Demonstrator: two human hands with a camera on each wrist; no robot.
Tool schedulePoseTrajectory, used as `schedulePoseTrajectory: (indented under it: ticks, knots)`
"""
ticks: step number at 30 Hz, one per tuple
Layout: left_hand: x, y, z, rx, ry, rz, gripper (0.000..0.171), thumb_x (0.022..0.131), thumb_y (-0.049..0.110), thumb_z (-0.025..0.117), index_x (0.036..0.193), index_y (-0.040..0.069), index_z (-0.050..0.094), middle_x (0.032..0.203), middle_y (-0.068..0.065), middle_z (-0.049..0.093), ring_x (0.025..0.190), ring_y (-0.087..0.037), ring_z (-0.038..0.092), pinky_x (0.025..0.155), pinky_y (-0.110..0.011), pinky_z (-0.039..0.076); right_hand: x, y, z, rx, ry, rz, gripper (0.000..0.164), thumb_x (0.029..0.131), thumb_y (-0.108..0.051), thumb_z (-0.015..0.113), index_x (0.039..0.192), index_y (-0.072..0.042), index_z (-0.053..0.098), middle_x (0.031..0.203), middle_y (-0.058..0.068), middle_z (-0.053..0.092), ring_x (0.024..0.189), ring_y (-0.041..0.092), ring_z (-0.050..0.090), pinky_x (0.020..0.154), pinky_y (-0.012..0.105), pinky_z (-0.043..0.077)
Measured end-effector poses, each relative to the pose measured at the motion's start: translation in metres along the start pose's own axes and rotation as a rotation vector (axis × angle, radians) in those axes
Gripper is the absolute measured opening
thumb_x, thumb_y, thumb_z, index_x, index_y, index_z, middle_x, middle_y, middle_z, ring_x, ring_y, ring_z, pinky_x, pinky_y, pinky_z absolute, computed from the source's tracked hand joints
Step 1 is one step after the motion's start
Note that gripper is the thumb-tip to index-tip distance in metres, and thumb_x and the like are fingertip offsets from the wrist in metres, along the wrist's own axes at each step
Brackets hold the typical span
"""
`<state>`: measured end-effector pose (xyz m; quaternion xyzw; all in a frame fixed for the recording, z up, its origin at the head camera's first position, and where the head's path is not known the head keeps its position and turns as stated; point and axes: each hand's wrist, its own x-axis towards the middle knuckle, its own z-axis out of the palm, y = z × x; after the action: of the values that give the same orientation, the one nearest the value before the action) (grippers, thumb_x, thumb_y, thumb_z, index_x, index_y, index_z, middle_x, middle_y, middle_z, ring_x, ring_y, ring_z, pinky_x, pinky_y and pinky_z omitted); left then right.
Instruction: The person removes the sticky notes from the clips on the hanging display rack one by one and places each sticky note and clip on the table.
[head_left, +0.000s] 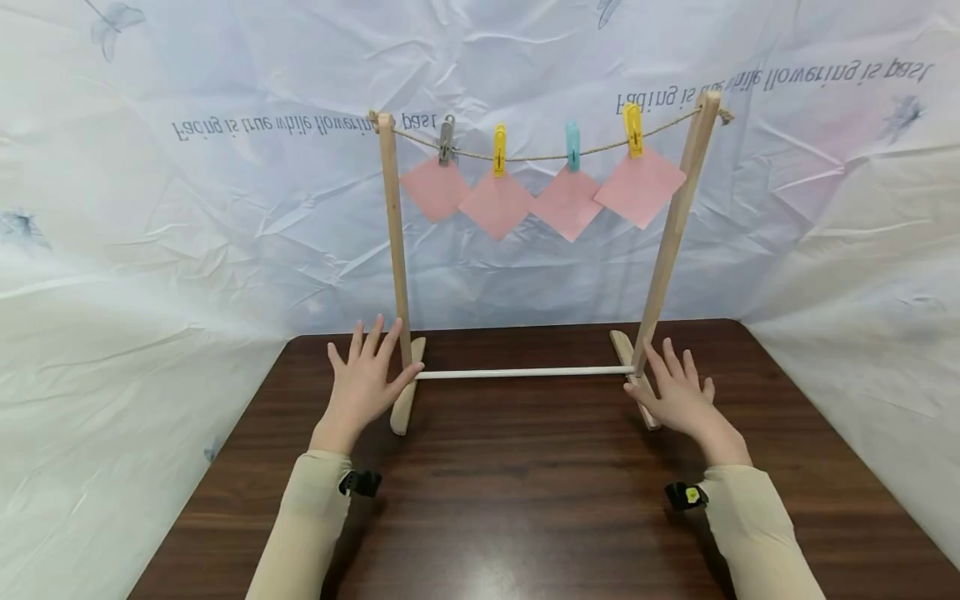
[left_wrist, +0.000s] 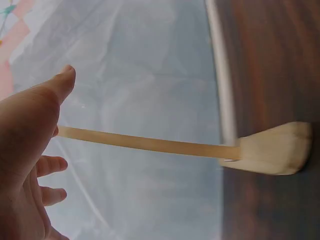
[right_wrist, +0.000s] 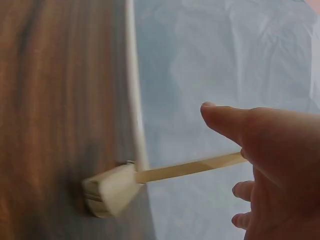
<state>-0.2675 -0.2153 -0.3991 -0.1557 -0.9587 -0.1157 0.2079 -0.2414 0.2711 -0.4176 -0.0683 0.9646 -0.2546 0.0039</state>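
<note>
A wooden frame with a left post (head_left: 394, 225) and a right post (head_left: 678, 217) stands on the table. A twine (head_left: 536, 157) runs between the post tops. Several pink paper squares (head_left: 567, 204) hang from it by clothespins: one grey (head_left: 446, 140), one blue (head_left: 573, 146), and a yellow one (head_left: 499, 150) plus another yellow. My left hand (head_left: 362, 387), fingers spread, is beside the foot of the left post and holds nothing. Near the base of the right post, my right hand (head_left: 678, 396) also has its fingers extended and grips nothing.
A white rod (head_left: 525, 372) joins the posts low down. Wooden feet, left (head_left: 405, 408) and right (head_left: 622, 343), bear on the dark brown table (head_left: 510, 483). Pale printed sheeting (head_left: 510, 287) rises behind the table and along both sides.
</note>
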Motion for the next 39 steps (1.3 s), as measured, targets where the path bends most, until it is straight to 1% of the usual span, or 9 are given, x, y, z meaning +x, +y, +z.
schedulePoseTrajectory:
  ticks: [3, 7, 10, 13, 17, 24, 27, 31, 39]
  knots:
    - [0.005, 0.002, -0.015, 0.01, 0.061, 0.04, 0.081, 0.096, 0.055, 0.062, 0.16, 0.018, 0.028, 0.163, -0.019, 0.026, 0.151, -0.045, 0.013, 0.107, -0.081, 0.008, 0.001, -0.002, -0.011, -0.028, 0.049, -0.029, 0.086, 0.103, -0.051, 0.052, 0.163, -0.015, 0.002, 0.164, 0.028, -0.009, 0.146, 0.055, -0.011, 0.101, 0.085, 0.002]
    - [0.017, 0.007, -0.037, -0.023, 0.207, 0.134, 0.072, 0.096, 0.041, 0.068, 0.155, 0.011, 0.039, 0.154, -0.022, 0.04, 0.144, -0.047, 0.031, 0.11, -0.073, 0.023, 0.004, -0.01, -0.034, -0.055, 0.186, -0.116, 0.072, 0.105, -0.038, 0.054, 0.16, -0.006, 0.021, 0.158, 0.036, 0.017, 0.143, 0.06, 0.011, 0.1, 0.083, 0.019]
    - [0.027, 0.011, -0.05, -0.072, 0.329, 0.21, 0.063, 0.095, 0.03, 0.072, 0.148, 0.005, 0.048, 0.144, -0.024, 0.051, 0.13, -0.046, 0.048, 0.103, -0.064, 0.04, 0.004, -0.02, -0.053, -0.032, 0.274, -0.154, 0.06, 0.106, -0.032, 0.053, 0.155, -0.001, 0.035, 0.15, 0.036, 0.035, 0.137, 0.058, 0.029, 0.101, 0.076, 0.03]
    - [0.035, 0.015, -0.059, -0.155, 0.388, 0.231, 0.057, 0.096, 0.026, 0.072, 0.143, 0.002, 0.052, 0.136, -0.023, 0.057, 0.121, -0.043, 0.057, 0.095, -0.059, 0.049, 0.002, -0.031, -0.066, 0.013, 0.342, -0.165, 0.054, 0.107, -0.032, 0.051, 0.152, -0.003, 0.043, 0.146, 0.03, 0.046, 0.129, 0.053, 0.044, 0.098, 0.07, 0.038]
    - [0.041, 0.023, -0.067, -0.286, 0.392, 0.192, 0.053, 0.098, 0.027, 0.069, 0.142, 0.002, 0.054, 0.133, -0.02, 0.06, 0.12, -0.039, 0.058, 0.095, -0.056, 0.05, 0.003, -0.048, -0.077, 0.061, 0.47, -0.235, 0.044, 0.106, -0.026, 0.053, 0.143, -0.002, 0.055, 0.137, 0.026, 0.057, 0.11, 0.048, 0.059, 0.087, 0.062, 0.047]
    - [0.055, 0.037, -0.07, -0.416, 0.41, 0.165, 0.052, 0.099, 0.028, 0.068, 0.143, 0.005, 0.054, 0.137, -0.014, 0.06, 0.123, -0.034, 0.057, 0.099, -0.053, 0.047, 0.022, -0.081, -0.094, 0.127, 0.655, -0.409, 0.03, 0.103, -0.017, 0.059, 0.126, -0.001, 0.068, 0.121, 0.021, 0.069, 0.107, 0.041, 0.066, 0.088, 0.053, 0.053]
    - [0.061, 0.045, -0.07, -0.471, 0.41, 0.163, 0.052, 0.1, 0.029, 0.066, 0.145, 0.006, 0.053, 0.136, -0.014, 0.061, 0.123, -0.034, 0.058, 0.098, -0.053, 0.048, 0.026, -0.099, -0.101, 0.158, 0.647, -0.429, 0.031, 0.103, -0.021, 0.058, 0.127, -0.003, 0.069, 0.122, 0.018, 0.069, 0.104, 0.039, 0.068, 0.087, 0.051, 0.054]
    - [0.069, 0.052, -0.069, -0.542, 0.425, 0.161, 0.052, 0.101, 0.028, 0.064, 0.146, 0.007, 0.05, 0.138, -0.013, 0.059, 0.125, -0.032, 0.057, 0.099, -0.052, 0.049, 0.03, -0.126, -0.112, 0.179, 0.597, -0.465, 0.033, 0.104, -0.024, 0.058, 0.13, -0.007, 0.067, 0.126, 0.014, 0.067, 0.113, 0.034, 0.064, 0.093, 0.053, 0.053]
    - [0.086, 0.068, -0.07, -0.632, 0.452, 0.169, 0.053, 0.102, 0.03, 0.062, 0.147, 0.005, 0.049, 0.14, -0.014, 0.057, 0.124, -0.033, 0.058, 0.099, -0.048, 0.052, 0.043, -0.178, -0.138, 0.203, 0.6, -0.623, 0.031, 0.103, -0.019, 0.06, 0.129, -0.003, 0.068, 0.124, 0.011, 0.069, 0.111, 0.028, 0.066, 0.093, 0.047, 0.054]
